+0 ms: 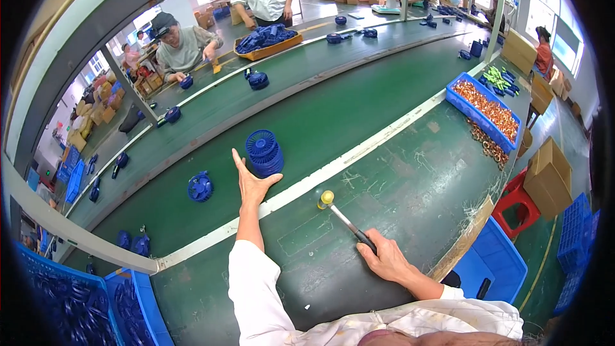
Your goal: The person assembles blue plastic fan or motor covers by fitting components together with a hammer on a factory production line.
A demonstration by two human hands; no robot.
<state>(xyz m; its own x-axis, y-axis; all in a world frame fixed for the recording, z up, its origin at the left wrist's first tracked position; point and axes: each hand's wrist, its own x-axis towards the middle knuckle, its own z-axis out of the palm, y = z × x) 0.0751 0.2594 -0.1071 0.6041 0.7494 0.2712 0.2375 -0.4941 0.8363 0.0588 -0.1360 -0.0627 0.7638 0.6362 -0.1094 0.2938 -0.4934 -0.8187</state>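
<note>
A stack of round blue fan grilles (pixel 264 152) stands on the green conveyor belt. My left hand (pixel 252 184) reaches over the pale rail to the stack's near left side, thumb and fingers spread wide; whether it touches the grilles, I cannot tell. On the belt to its left lies a blue fan part with blades (pixel 200 186). My right hand (pixel 386 257) is wrapped round the black grip of a mallet (pixel 348 223) with a yellow head and silver shaft. The mallet's head is at the dark green worktable (pixel 397 179), in front of the rail.
A blue tray of small copper-coloured parts (pixel 485 110) sits at the table's right, with more spilled beside it. Blue crates (pixel 64 295) of dark parts stand at lower left, and a blue bin (pixel 496 259) at lower right. Across the belt, people work by an orange tray (pixel 269 49).
</note>
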